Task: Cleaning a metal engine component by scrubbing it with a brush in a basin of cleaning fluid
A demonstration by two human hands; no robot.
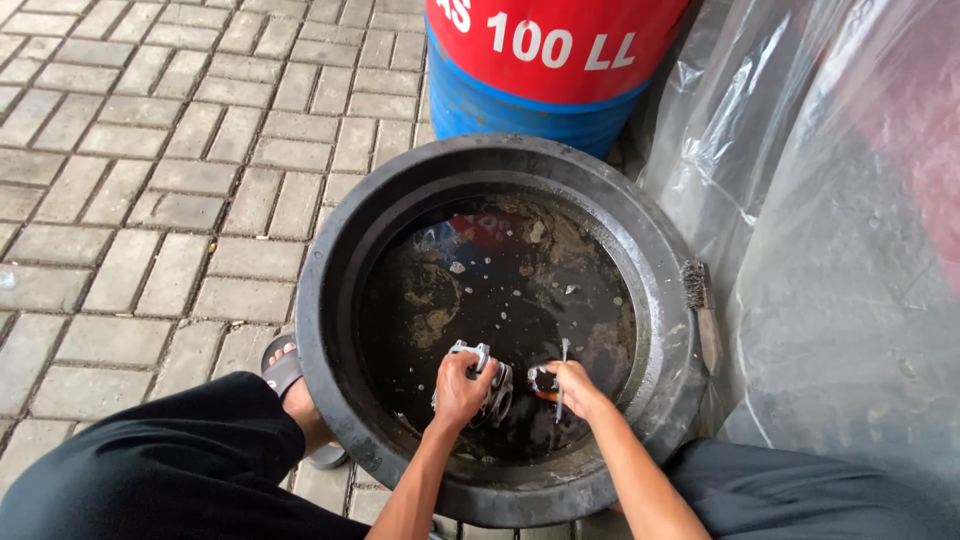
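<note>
Head view: low in the frame's centre, the left hand (460, 388) grips a grey metal part (492, 385) in the black basin (340, 330)'s dark liquid; the right hand (570, 385) clasps a small brush (545, 385), mid-scrub. Next, judging so, turning the part. Beyond, a red-and-blue drum (540, 70).

Paved floor (150, 200) bears basin (340, 300), drum (530, 110).

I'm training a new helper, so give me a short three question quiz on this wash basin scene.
1. True or false: the left hand holds a grey metal part over the dark liquid.
2. Where does the wire brush lie? A. in the liquid B. on the black basin rim C. on the paving
3. What stands behind the basin?

Key: 1 true; 2 B; 3 a red and blue drum.
</note>
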